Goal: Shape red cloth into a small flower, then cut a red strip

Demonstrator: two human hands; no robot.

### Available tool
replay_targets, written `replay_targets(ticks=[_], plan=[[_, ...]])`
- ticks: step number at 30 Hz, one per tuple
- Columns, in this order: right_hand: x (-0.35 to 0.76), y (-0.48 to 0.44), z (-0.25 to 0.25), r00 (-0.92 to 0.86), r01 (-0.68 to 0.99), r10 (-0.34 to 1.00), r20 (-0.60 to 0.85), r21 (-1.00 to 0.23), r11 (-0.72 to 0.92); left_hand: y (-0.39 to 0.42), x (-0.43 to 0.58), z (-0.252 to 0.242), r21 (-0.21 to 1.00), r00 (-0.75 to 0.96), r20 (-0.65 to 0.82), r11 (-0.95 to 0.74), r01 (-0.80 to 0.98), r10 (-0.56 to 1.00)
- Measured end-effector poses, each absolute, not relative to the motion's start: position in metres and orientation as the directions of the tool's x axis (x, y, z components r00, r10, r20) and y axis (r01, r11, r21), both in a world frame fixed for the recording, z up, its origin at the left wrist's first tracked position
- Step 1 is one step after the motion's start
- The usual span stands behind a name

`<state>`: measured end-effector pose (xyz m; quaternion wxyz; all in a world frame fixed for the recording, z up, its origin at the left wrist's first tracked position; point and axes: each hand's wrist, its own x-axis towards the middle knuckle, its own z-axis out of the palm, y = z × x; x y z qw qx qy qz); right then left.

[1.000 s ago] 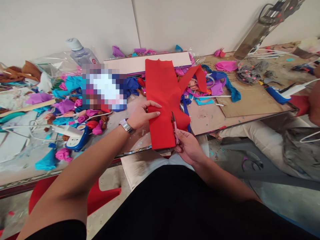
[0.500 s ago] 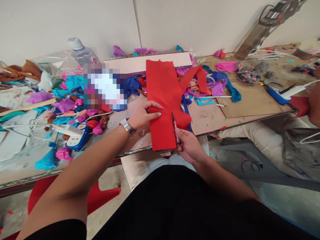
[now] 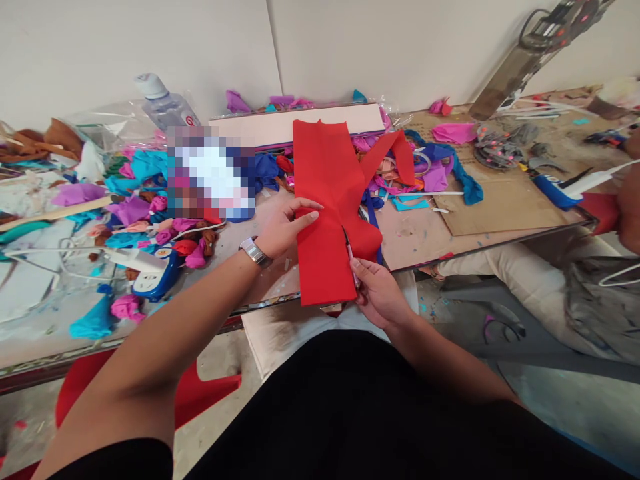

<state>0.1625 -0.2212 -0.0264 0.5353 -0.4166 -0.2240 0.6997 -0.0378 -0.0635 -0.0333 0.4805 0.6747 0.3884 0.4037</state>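
Note:
A long piece of red fabric (image 3: 323,173) lies across the table, its near end past the front edge. On its left edge my left hand (image 3: 285,227) holds it, thumb and index finger stretched over the top; the other fingers are hidden. My right hand (image 3: 377,287) is closed around a pair of scissors (image 3: 351,253) with pale pink handles. The scissors' blades sit in a cut in the fabric, which runs up from the near end. To the right of the cut, a red flap (image 3: 367,240) curls aside.
Heaped coloured fabric scraps (image 3: 135,173) cover the left side, beside a blue-and-white power strip (image 3: 155,273) and a bottle (image 3: 167,103). Behind the fabric lies a pale board (image 3: 250,130). Cardboard (image 3: 480,200) lies right, near a seated person's leg (image 3: 505,273).
The near end of the red fabric has shifted slightly toward me and left. My left hand has slid a little left, and the scissors sit slightly lower.

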Motion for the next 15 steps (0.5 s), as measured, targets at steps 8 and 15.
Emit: replay_targets(ticks=[8,15], plan=[[0.1638,-0.2224,-0.0274,-0.056,-0.58,0.926,-0.374,-0.742,-0.335,-0.0637,-0.0373,-0.0346,0.968,0.385,0.111,-0.188,0.168,0.916],[0.164,-0.2202,-0.0243,-0.056,-0.566,0.925,-0.375,-0.752,-0.339,-0.0661,-0.0364,-0.0298,0.963,0.384,0.106,-0.191,0.189,0.917]])
